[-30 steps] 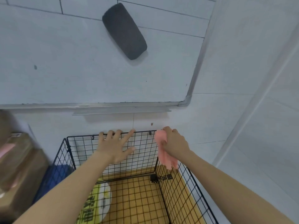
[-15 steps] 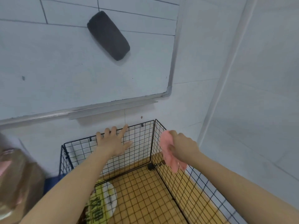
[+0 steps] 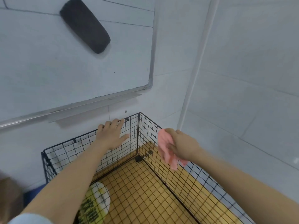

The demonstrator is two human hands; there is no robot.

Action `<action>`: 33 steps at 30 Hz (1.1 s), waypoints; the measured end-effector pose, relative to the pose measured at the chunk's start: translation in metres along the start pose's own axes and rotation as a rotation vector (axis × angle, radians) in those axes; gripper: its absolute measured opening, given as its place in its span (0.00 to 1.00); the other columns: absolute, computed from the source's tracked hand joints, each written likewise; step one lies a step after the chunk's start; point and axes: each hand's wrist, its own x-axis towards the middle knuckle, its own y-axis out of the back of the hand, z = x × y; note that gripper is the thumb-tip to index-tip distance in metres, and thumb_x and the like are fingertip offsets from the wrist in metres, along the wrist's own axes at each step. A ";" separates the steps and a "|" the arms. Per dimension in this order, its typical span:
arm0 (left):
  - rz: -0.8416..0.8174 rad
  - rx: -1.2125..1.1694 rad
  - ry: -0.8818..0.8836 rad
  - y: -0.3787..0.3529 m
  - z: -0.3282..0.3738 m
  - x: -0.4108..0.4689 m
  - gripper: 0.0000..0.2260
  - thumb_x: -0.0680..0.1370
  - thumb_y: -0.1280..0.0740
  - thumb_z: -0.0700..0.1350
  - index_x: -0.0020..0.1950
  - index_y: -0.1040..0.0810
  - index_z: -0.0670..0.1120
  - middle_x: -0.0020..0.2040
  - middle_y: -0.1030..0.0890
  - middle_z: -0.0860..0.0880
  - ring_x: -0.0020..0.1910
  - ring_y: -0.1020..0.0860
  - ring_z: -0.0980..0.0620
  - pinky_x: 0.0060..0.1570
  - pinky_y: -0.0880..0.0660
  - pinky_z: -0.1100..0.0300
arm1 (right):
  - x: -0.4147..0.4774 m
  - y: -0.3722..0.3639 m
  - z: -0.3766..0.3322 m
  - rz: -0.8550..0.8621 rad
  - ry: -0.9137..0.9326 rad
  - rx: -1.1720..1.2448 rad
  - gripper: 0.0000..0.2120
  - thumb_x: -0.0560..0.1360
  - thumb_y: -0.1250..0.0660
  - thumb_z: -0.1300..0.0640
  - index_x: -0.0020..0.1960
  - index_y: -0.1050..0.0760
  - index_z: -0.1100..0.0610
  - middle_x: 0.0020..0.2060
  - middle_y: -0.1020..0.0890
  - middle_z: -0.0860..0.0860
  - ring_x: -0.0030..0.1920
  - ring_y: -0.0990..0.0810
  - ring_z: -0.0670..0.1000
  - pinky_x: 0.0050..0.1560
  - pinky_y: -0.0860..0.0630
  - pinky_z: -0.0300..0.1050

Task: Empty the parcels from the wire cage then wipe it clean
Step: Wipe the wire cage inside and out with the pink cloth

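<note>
A black wire cage (image 3: 145, 126) stands against a white tiled wall, its mesh floor over a yellow-brown surface. My left hand (image 3: 113, 135) rests on the top edge of the cage's back panel, fingers hooked over the wire. My right hand (image 3: 181, 146) grips a pink cloth (image 3: 165, 149) and holds it against the top of the right side panel. No parcels lie inside the cage.
A brown cardboard parcel (image 3: 9, 199) sits outside at the left edge, a blue thing (image 3: 34, 194) beside it. A yellow and white printed item (image 3: 95, 206) shows by the cage's left side. A whiteboard (image 3: 64, 70) with a dark eraser (image 3: 85, 25) hangs above.
My right hand and the pink cloth have slid from the back right corner along the top of the right panel toward me. My left hand stayed on the back edge; the view turned right.
</note>
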 end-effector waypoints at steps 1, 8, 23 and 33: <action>0.007 0.011 0.002 -0.001 -0.001 0.000 0.34 0.79 0.53 0.66 0.79 0.58 0.51 0.78 0.50 0.49 0.74 0.45 0.45 0.69 0.44 0.46 | -0.009 0.000 0.002 0.012 -0.018 -0.019 0.25 0.80 0.41 0.47 0.74 0.44 0.48 0.58 0.26 0.51 0.50 0.20 0.55 0.49 0.21 0.52; 0.023 0.065 0.010 -0.003 0.001 0.000 0.36 0.78 0.52 0.67 0.78 0.60 0.51 0.77 0.49 0.48 0.73 0.45 0.44 0.69 0.43 0.47 | -0.035 -0.006 0.021 0.094 -0.062 -0.075 0.14 0.81 0.41 0.54 0.65 0.36 0.52 0.49 0.24 0.50 0.36 0.23 0.50 0.39 0.20 0.45; -0.046 0.018 0.295 0.002 0.020 -0.042 0.39 0.76 0.49 0.69 0.78 0.60 0.50 0.76 0.47 0.46 0.73 0.44 0.42 0.69 0.44 0.45 | 0.025 -0.004 0.065 0.072 0.190 -0.066 0.15 0.82 0.45 0.52 0.68 0.35 0.45 0.51 0.25 0.48 0.43 0.21 0.51 0.40 0.22 0.46; -0.101 0.028 0.469 0.016 0.053 -0.077 0.42 0.75 0.46 0.69 0.78 0.59 0.47 0.76 0.47 0.42 0.72 0.43 0.39 0.68 0.42 0.45 | 0.051 -0.009 0.093 0.037 0.400 0.047 0.14 0.82 0.47 0.49 0.66 0.34 0.41 0.53 0.23 0.46 0.46 0.20 0.49 0.48 0.20 0.49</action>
